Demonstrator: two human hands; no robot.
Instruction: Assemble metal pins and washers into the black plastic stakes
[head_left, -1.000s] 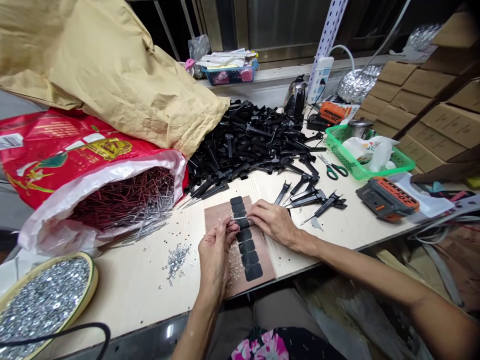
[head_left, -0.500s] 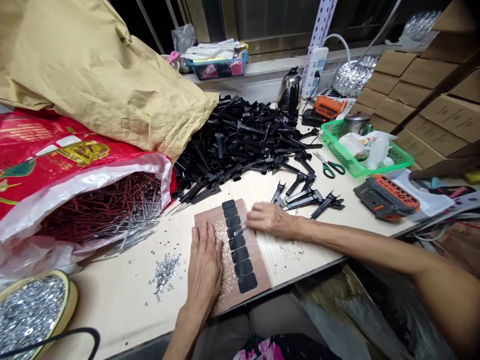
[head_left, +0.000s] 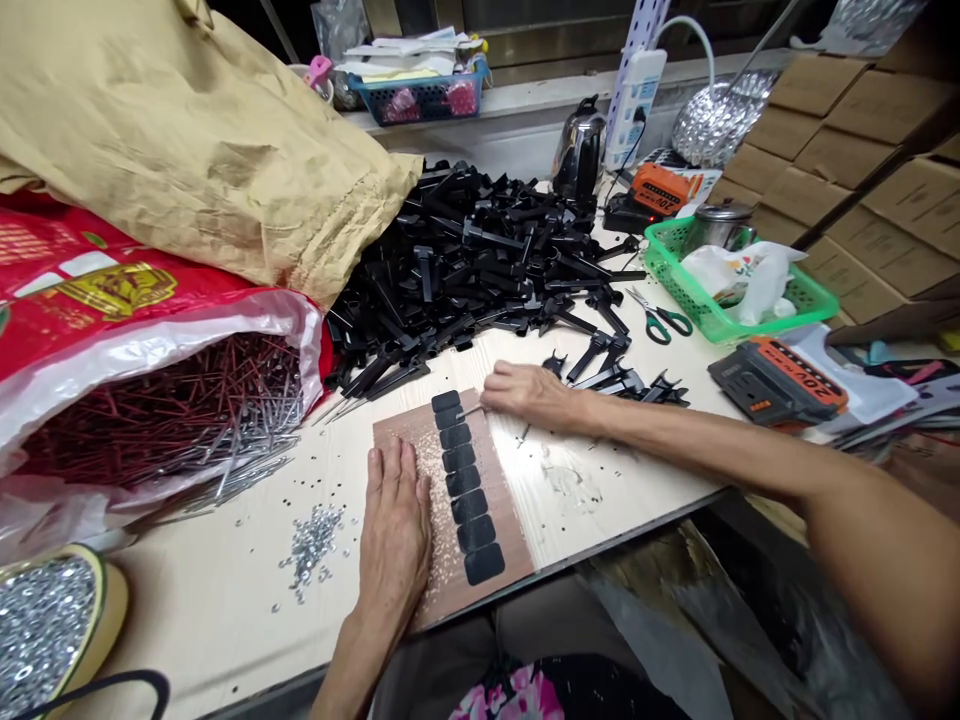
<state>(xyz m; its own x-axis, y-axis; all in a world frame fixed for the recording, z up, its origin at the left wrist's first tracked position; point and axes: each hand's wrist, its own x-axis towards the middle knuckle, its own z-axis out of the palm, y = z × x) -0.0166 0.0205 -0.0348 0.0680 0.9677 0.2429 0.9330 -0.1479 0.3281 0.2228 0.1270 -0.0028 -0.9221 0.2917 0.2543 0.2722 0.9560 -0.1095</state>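
Note:
A thin brown board [head_left: 510, 500] lies at the table's front edge, with a column of black rounded pads [head_left: 466, 506] down its middle. Pale crumb-like specks are scattered over the board left of the pads. My left hand [head_left: 394, 535] rests flat on the board's left side, fingers stretched out and holding nothing. Beyond the board's right edge, my right hand [head_left: 529, 395] is closed around a thin stick-like tool [head_left: 471, 410]. Its tip reaches over the upper pads; most of the tool is hidden in the fingers, so its kind is unclear.
Small metal washers [head_left: 313, 545] lie left of the board, near a tub of washers [head_left: 45, 620]. A red sack [head_left: 150, 270] spills nails. Behind are a heap of black plastic parts [head_left: 480, 250], scissors [head_left: 660, 320], a green basket [head_left: 720, 320] and a battery pack [head_left: 780, 380].
My right hand has moved away from me along the pads, taking the tool tip from a middle pad to the upper ones. My left hand stays flat on the board. The view has shifted slightly.

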